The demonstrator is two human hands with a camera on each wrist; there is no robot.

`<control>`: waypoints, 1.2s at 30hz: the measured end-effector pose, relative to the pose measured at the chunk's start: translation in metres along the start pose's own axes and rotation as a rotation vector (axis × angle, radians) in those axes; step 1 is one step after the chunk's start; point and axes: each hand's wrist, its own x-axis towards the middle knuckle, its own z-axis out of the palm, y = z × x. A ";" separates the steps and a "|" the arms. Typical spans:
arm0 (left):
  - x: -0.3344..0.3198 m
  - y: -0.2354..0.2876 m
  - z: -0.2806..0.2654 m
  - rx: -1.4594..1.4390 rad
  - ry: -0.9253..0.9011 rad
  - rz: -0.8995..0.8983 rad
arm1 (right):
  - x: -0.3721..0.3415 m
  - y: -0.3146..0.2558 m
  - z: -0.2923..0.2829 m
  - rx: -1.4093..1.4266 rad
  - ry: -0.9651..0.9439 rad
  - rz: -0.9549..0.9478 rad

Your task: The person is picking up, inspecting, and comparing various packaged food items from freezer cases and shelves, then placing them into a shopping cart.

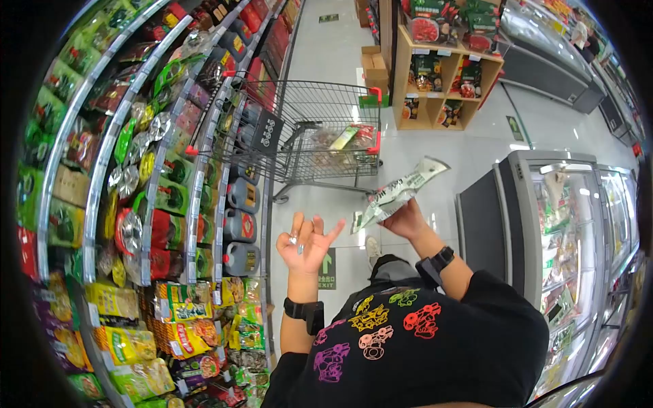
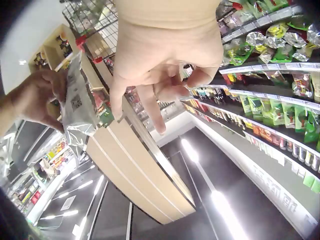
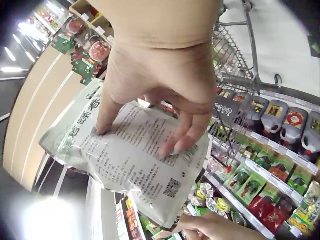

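My right hand (image 1: 406, 219) holds a white-and-green plastic food bag (image 1: 394, 197) in front of my body. Dense printed text and a square code cover the side of the bag (image 3: 135, 150) seen in the right wrist view, where the thumb and fingers (image 3: 186, 135) press on it. To the left of the bag, my left hand (image 1: 306, 248) is raised with nothing in it. Some of its fingers (image 2: 117, 97) are extended while others bend toward the palm. In the right wrist view the left hand (image 3: 215, 227) appears just beyond the bag's lower edge.
A shopping cart (image 1: 299, 129) with bagged goods inside stands ahead. Shelves of packaged food (image 1: 170, 190) and dark jugs (image 1: 241, 224) line the left. A wooden display rack (image 1: 435, 88) is ahead right, and a glass-door freezer (image 1: 558, 224) stands on the right.
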 end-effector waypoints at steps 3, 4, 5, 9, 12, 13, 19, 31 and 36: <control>0.059 0.023 -0.004 0.143 0.114 0.068 | 0.062 -0.033 0.000 -0.107 -0.035 0.033; 0.075 0.031 -0.002 0.134 0.116 0.067 | 0.082 -0.043 0.000 -0.130 -0.105 0.042; 0.088 0.037 -0.002 0.137 0.128 0.087 | 0.102 -0.047 -0.005 -0.110 -0.072 0.051; 0.125 0.063 -0.016 0.161 0.129 0.148 | 0.160 -0.055 -0.015 -0.119 0.016 0.134; 0.153 0.094 -0.032 0.367 0.151 0.090 | 0.200 -0.052 -0.030 -0.110 0.166 0.132; 0.161 0.105 -0.037 0.457 0.169 0.052 | 0.212 -0.053 -0.037 -0.091 0.159 0.161; 0.228 0.184 -0.107 0.654 0.241 -0.095 | 0.305 -0.064 -0.068 -0.184 0.363 0.247; 0.302 0.340 -0.294 0.564 1.034 -0.276 | 0.469 0.016 -0.154 -0.237 1.147 0.506; 0.284 0.347 -0.376 0.601 1.252 -0.484 | 0.476 0.041 -0.201 -0.288 1.278 0.522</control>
